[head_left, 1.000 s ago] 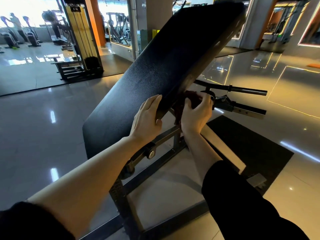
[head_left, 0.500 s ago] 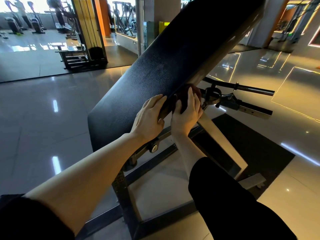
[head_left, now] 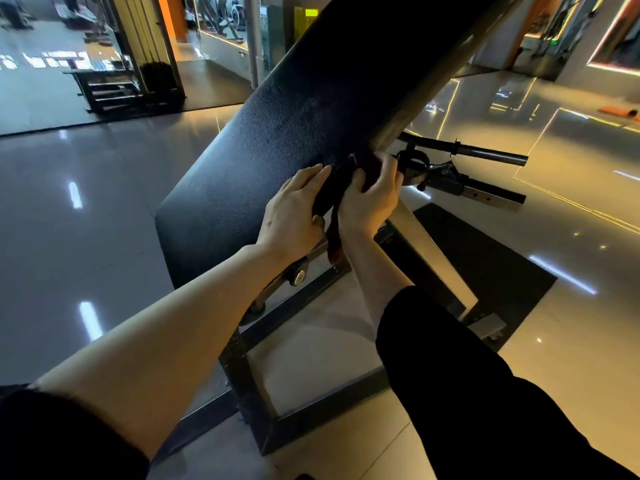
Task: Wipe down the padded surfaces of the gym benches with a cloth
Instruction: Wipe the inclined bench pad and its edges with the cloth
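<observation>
A black padded bench pad (head_left: pixel 298 133) slopes up from lower left to upper right on a dark steel frame (head_left: pixel 263 393). My left hand (head_left: pixel 294 213) rests on the pad's right edge with its fingers fairly straight and the thumb under the rim. Just to its right, my right hand (head_left: pixel 370 199) grips a dark red cloth (head_left: pixel 341 188) and presses it against the side edge of the pad. A tail of the cloth hangs down between my two wrists.
A black bar (head_left: pixel 485 155) and a steel bracket (head_left: pixel 478 194) stick out to the right under the pad. A dark rubber mat (head_left: pixel 485 265) lies on the glossy tiled floor. A weight-stack machine (head_left: pixel 138 64) stands at the back left.
My right hand with the cloth has slid along the pad's right edge toward my left hand and curled tighter around it. The camera has moved closer to the bench.
</observation>
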Motion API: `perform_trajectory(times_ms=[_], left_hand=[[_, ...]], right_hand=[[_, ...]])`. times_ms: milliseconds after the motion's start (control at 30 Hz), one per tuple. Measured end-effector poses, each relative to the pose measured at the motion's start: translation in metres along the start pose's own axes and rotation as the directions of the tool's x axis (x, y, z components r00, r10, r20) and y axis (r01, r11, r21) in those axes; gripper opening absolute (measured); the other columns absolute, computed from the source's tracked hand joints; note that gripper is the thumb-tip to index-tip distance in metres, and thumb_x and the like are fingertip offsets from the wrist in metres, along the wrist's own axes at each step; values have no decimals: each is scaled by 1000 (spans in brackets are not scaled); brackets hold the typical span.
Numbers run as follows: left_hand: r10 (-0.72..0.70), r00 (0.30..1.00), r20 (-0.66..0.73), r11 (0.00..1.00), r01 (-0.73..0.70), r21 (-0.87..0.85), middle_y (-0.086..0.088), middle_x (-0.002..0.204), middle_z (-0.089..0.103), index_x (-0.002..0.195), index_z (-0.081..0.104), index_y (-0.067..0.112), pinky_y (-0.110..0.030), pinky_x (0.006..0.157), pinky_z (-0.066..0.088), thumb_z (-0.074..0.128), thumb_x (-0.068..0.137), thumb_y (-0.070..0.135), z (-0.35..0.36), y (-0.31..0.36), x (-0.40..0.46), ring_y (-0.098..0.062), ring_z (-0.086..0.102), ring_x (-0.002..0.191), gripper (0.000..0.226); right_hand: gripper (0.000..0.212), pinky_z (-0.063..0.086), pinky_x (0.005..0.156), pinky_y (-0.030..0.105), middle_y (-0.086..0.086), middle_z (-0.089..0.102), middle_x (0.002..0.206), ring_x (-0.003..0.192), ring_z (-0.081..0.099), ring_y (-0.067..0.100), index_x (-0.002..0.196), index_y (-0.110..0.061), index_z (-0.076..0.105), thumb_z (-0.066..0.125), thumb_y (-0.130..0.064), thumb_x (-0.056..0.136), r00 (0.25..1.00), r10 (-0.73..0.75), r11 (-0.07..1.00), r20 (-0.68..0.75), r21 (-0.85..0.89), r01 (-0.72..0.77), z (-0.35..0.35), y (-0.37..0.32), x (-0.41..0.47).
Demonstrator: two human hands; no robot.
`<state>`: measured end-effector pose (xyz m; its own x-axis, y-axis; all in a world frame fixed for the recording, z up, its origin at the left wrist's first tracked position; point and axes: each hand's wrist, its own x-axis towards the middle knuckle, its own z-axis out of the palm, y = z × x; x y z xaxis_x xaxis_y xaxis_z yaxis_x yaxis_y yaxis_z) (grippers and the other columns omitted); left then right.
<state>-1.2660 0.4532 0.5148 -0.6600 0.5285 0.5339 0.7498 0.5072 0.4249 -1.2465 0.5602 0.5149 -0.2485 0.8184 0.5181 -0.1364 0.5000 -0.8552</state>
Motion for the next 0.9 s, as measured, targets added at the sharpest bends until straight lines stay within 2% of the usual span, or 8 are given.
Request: perform_trajectory(times_ms=[167, 300, 433, 567, 633, 700, 833, 900], left_hand=[[1, 1000, 16, 1000, -1, 8, 3, 151, 36, 149, 34, 20, -28, 111, 28, 63, 79, 5, -1, -1, -1, -18, 34, 137, 77], [13, 1000, 3, 1000, -13, 3, 0, 150, 37, 149, 34, 18, -31, 111, 30, 64, 83, 8, 2, -1, -1, -20, 34, 137, 72], [36, 999, -30, 999, -36, 5, -5, 149, 39, 147, 37, 13, -36, 111, 35, 64, 84, 8, 5, 0, -2, -23, 36, 136, 69], [52, 997, -61, 998, -51, 31, -6, 148, 40, 146, 39, 12, -35, 110, 33, 67, 81, 9, 8, 2, 0, -24, 35, 137, 71], [78, 994, -78, 996, -75, 39, -6, 148, 40, 145, 40, 12, -35, 112, 30, 66, 80, 9, 8, 7, 3, -24, 34, 137, 69], [97, 989, -109, 995, -92, 47, -6, 147, 42, 143, 42, 12, -37, 112, 31, 65, 82, 9, 8, 13, 9, -24, 34, 137, 66], [120, 976, -183, 991, -108, 74, -5, 141, 49, 139, 48, 12, -39, 107, 39, 67, 81, 9, 15, 25, 28, -25, 42, 131, 61], [120, 975, -187, 991, -106, 85, -4, 140, 50, 138, 49, 12, -39, 106, 41, 65, 81, 9, 18, 34, 36, -25, 42, 130, 60]], right_hand=[[36, 46, 92, 25, 9, 55, 122, 103, 46, 7, 126, -10, 56, 56, -2, 91, 998, 51, 990, 34, -132, -46, -12, 8, 22], [35, 34, 79, 3, 7, 57, 119, 103, 44, 5, 124, -10, 58, 61, -4, 89, 976, -197, 961, 96, -176, 211, -11, 1, 23], [33, 31, 78, 6, 6, 58, 120, 107, 53, 11, 123, -12, 56, 60, -8, 91, 1000, 13, 971, 11, -240, -10, -19, 4, 42], [32, 31, 85, -3, 11, 60, 114, 99, 47, 6, 119, -5, 58, 62, -2, 87, 962, -256, 934, 96, -232, 272, -15, 5, 40], [31, 42, 89, 11, 7, 60, 116, 100, 48, 6, 119, -9, 57, 58, -2, 89, 987, -120, 961, 105, -237, 142, -20, 10, 47], [30, 41, 82, 10, 5, 59, 118, 102, 51, 8, 120, -11, 55, 58, -5, 91, 995, -35, 971, 97, -230, 57, -26, 16, 56], [31, 37, 74, -2, 13, 59, 118, 105, 54, 14, 119, -4, 55, 60, -3, 88, 941, -308, 940, 138, -110, 324, -24, 16, 62], [33, 34, 73, -3, 13, 57, 117, 105, 53, 16, 119, -6, 56, 57, 1, 87, 926, -291, 938, 240, -117, 326, -25, 17, 65]])
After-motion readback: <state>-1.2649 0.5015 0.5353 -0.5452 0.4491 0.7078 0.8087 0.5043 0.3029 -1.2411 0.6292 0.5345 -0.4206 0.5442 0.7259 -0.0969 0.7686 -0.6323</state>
